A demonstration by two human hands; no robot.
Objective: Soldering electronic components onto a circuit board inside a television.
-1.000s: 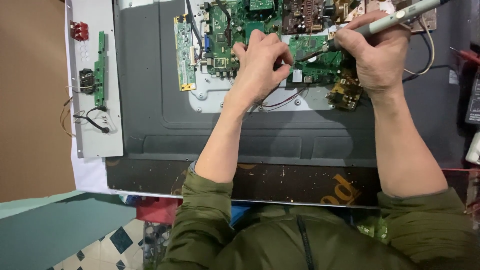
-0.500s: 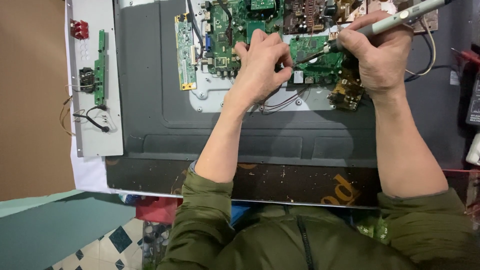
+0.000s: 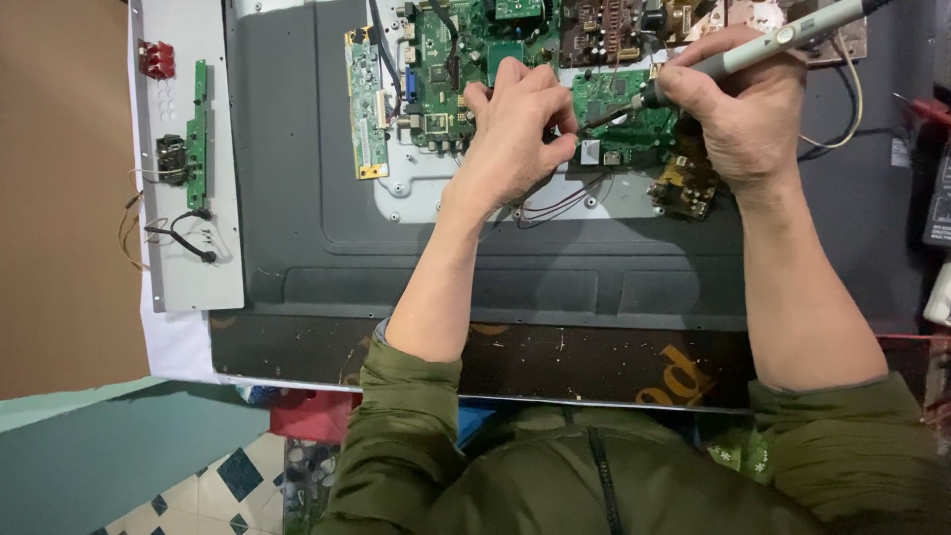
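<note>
In the head view, the left hand (image 3: 515, 129) rests on the green main circuit board (image 3: 446, 59), its fingertips pressed together as if pinching something too small to make out. The right hand (image 3: 738, 109) grips a grey soldering iron (image 3: 783, 38) like a pen, its tip touching a smaller green board (image 3: 624, 114) just beside the left fingertips. Both boards are mounted on the dark grey back panel of a flat-screen television (image 3: 495, 267). A narrow grey strip (image 3: 188, 198) with small boards and wires lies at the panel's left edge.

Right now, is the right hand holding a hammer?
No, the right hand grips a grey pen-shaped tool pointing at the green circuit board.
</note>
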